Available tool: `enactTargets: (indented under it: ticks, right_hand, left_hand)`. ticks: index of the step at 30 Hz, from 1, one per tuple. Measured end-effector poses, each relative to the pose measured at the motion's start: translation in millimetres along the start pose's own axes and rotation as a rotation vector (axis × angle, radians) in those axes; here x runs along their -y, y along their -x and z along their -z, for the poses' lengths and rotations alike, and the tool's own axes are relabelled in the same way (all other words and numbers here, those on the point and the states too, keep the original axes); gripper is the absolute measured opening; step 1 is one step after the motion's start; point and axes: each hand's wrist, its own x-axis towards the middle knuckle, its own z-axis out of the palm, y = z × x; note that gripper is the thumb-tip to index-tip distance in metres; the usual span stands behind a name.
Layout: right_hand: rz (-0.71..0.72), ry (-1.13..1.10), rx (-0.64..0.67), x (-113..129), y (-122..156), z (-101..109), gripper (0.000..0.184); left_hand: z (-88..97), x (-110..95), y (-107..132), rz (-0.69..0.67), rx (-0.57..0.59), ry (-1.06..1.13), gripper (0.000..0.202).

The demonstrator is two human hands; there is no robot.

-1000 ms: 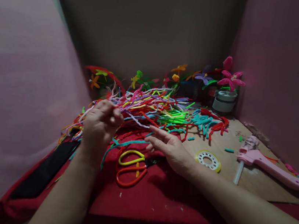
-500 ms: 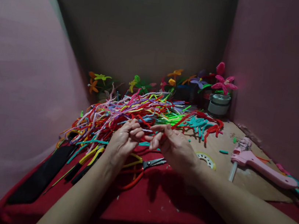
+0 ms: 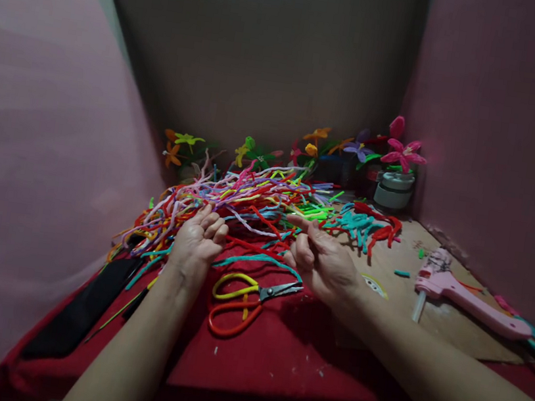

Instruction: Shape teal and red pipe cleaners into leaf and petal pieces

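Note:
A big heap of many-coloured pipe cleaners (image 3: 247, 201) lies in the middle of the work surface. My left hand (image 3: 198, 242) rests at the heap's near edge with its fingers curled down into the strands; what they hold is hidden. My right hand (image 3: 326, 262) is a little to the right, apart from the left. Its forefinger stretches toward the heap and its other fingers are folded, with nothing plainly in them. Between the hands a teal pipe cleaner (image 3: 259, 260) lies curved on the red cloth (image 3: 274, 367). Scissors (image 3: 239, 296) with yellow and orange handles lie just below it.
A pink glue gun (image 3: 466, 296) lies on the wooden board (image 3: 434, 320) at right, with a yellow-rimmed tape roll (image 3: 377, 286) beside my right wrist. Pipe-cleaner flowers (image 3: 404, 152) and a grey pot (image 3: 394, 188) line the back wall. A black pouch (image 3: 80, 310) lies at left.
My hands, which met over the heap's near edge half a second ago, have drawn apart. The left dropped to the heap's edge and the scissors show again between them.

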Motion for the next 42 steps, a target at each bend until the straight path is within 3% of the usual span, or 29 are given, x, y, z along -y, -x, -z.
enactTargets:
  ticks: [14, 20, 23, 28, 37, 40, 42]
  right_hand:
    - [-0.080, -0.173, 0.040, 3.7, 4.4, -0.4, 0.022]
    - [-0.022, -0.274, -0.161, 9.2, -4.8, 11.4, 0.018]
    - [-0.005, -0.282, -0.220, 8.0, -5.2, 13.4, 0.030]
    - [-0.082, -0.130, -0.101, -8.4, 0.8, 9.4, 0.047]
    - [-0.035, 0.041, -0.071, -18.8, 0.4, 5.8, 0.015]
    - [-0.055, 0.063, -0.089, -15.5, -0.3, 10.2, 0.013]
    - [-0.092, 0.078, -0.080, -14.0, 0.1, 12.2, 0.014]
  left_hand:
    - [-2.2, -4.3, 1.7, -0.103, 0.004, 0.020, 0.024]
    - [-1.6, -3.4, 3.9, -0.151, 0.059, 0.056, 0.023]
    - [-2.9, -1.7, 5.4, -0.148, 0.094, 0.081, 0.023]
    - [-8.9, 6.2, 9.9, -0.106, 0.124, 0.083, 0.025]
    - [-20.7, 41.8, 30.1, 0.016, 0.336, -0.049, 0.020]
    - [-25.6, 38.0, 34.1, 0.017, 0.375, -0.112, 0.022]
    - [-25.1, 29.4, 30.6, -0.053, 0.333, -0.082, 0.024]
